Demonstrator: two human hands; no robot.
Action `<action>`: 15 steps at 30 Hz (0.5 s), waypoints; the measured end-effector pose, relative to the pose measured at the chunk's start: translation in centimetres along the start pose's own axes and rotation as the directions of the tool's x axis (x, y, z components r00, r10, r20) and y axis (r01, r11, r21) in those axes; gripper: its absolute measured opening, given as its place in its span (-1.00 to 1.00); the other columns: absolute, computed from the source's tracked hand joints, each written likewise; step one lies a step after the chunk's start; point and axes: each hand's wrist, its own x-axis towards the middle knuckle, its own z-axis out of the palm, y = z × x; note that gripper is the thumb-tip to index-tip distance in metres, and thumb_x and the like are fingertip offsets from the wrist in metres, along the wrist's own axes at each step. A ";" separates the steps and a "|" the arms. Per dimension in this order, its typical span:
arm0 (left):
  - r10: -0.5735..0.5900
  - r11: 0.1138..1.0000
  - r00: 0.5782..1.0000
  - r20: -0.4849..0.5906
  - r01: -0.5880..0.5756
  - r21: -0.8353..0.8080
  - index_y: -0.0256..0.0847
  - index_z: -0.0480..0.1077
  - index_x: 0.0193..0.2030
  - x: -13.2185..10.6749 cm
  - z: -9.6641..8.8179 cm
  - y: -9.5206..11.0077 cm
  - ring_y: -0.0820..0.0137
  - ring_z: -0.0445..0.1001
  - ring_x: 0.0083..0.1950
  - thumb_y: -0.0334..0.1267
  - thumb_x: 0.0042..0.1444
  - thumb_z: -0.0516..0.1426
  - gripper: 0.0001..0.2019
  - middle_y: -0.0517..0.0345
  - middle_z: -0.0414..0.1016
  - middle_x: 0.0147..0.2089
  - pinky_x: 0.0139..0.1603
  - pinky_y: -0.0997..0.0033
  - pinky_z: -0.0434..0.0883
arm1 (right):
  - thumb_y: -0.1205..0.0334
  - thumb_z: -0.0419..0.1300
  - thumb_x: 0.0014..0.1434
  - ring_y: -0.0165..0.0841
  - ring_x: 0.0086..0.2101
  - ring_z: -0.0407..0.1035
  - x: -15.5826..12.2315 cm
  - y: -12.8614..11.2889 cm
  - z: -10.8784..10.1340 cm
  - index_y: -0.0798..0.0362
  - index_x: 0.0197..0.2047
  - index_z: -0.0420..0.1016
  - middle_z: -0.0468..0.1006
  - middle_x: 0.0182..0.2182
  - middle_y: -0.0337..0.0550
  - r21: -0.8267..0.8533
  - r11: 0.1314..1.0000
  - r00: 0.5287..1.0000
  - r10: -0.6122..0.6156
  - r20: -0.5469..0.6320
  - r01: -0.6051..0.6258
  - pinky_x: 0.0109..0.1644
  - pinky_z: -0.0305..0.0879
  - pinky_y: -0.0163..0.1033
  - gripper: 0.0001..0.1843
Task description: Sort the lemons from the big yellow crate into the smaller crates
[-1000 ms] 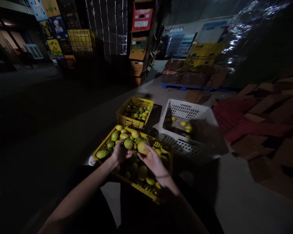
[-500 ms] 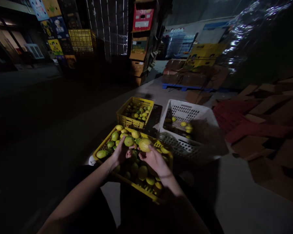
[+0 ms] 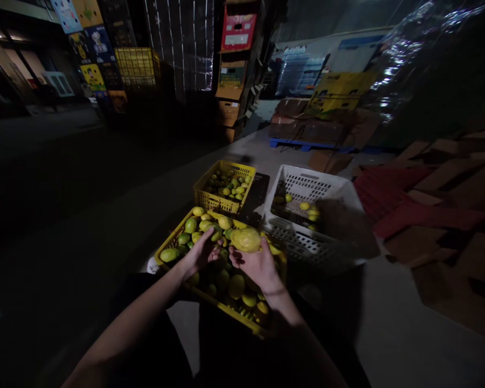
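Held over the near yellow crate, my right hand is closed around a large yellow lemon. My left hand is to its left, its thumb over a greener lemon that it grips. Part of that fruit is hidden by the thumb and fingers. Many loose lemons, yellow to green, fill the crate beneath both hands; one green-yellow lemon lies at its left corner.
Beyond it stands a smaller yellow crate of greenish lemons. A white crate at right holds several lemons. Flattened cardboard and red crates crowd the right. Stacked boxes and a blue pallet are behind.
The yellow lemon in my right hand has turned to lie sideways and shifted slightly right. The left hand's lemon has turned and is now more covered by the thumb.
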 end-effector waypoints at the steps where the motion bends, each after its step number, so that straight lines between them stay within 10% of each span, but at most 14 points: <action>1: 0.011 1.000 1.000 0.005 -0.011 0.016 -0.22 0.29 -0.33 0.0 0.1 0.0 0.62 0.17 -0.60 -0.07 0.32 0.07 -0.72 0.25 0.34 -0.41 -0.57 0.61 0.30 | -0.40 0.38 -0.24 -0.26 -0.45 0.40 -0.1 -0.1 0.0 0.07 -0.22 0.58 0.63 -0.41 0.00 0.015 1.000 1.000 -0.008 -0.004 0.008 -0.47 0.25 -0.22 -0.27; 7: 0.118 0.986 0.992 -0.054 -0.111 0.123 -0.23 0.38 -0.27 -0.2 0.2 -0.5 0.61 0.27 -0.53 -0.03 0.08 0.33 -0.67 0.20 0.42 -0.33 -0.52 0.62 0.34 | -0.46 0.36 -0.28 -0.28 -0.45 0.39 -0.2 -0.2 -0.1 0.01 -0.20 0.58 0.66 -0.31 -0.04 0.039 0.998 0.998 -0.054 0.031 0.053 -0.48 0.27 -0.21 -0.23; 15: 0.358 0.857 0.934 0.023 -0.338 0.390 -0.15 0.45 -0.05 -0.2 -0.3 -1.1 0.19 0.52 -0.02 -0.17 -0.18 0.45 -0.48 0.07 0.53 -0.09 0.17 0.10 0.42 | -0.38 0.39 -0.30 -0.18 -0.39 0.43 0.4 0.0 -1.0 -0.12 -0.26 0.56 0.65 -0.28 -0.08 -0.056 0.981 0.982 -0.186 -0.028 0.184 -0.42 0.36 -0.08 -0.37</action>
